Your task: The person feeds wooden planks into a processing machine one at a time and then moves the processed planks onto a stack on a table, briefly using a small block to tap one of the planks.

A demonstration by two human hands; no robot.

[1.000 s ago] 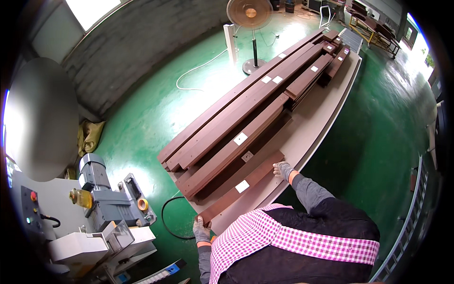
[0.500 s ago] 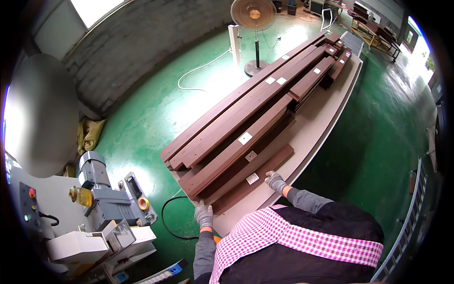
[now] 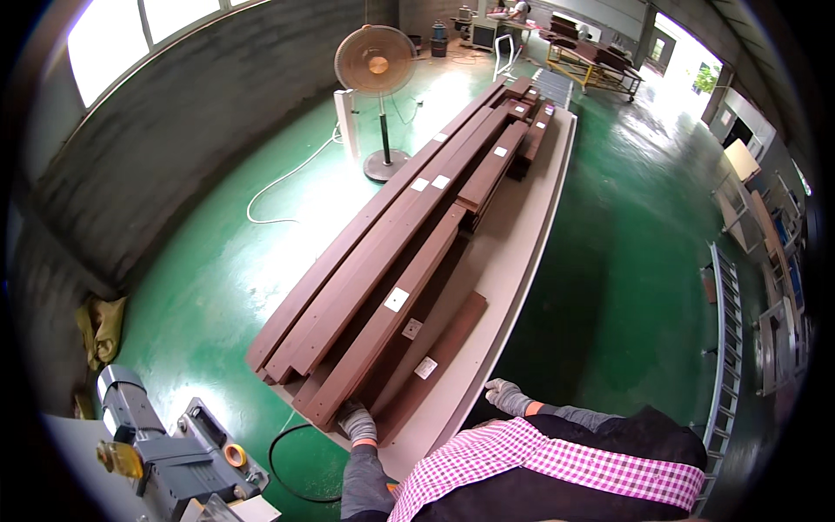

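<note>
My left hand (image 3: 357, 423), in a grey glove, is at the near end of the long brown planks (image 3: 383, 323), touching or right beside the end of the nearest stack. Its fingertips are partly hidden there. Out past the right edge of the pale board (image 3: 513, 300), my right hand (image 3: 508, 397), also gloved, hovers with loosely bent fingers and nothing in it. Between the hands a single shorter brown plank (image 3: 448, 349) lies on the board, with a white label (image 3: 426, 367) on it. More labelled brown planks (image 3: 494, 172) are stacked farther along.
A pedestal fan (image 3: 377, 65) and a white post (image 3: 346, 126) stand left of the stack. A grey motor machine (image 3: 165, 457) and a black cable (image 3: 274, 465) are at lower left. A ladder (image 3: 724, 348) lies at the right. A yellow-framed cart (image 3: 591, 70) holds brown pieces at the back.
The view has swung right. My right hand has come off the short plank and out beyond the board's edge. My left hand has shifted from the short plank's end to the stack's end.
</note>
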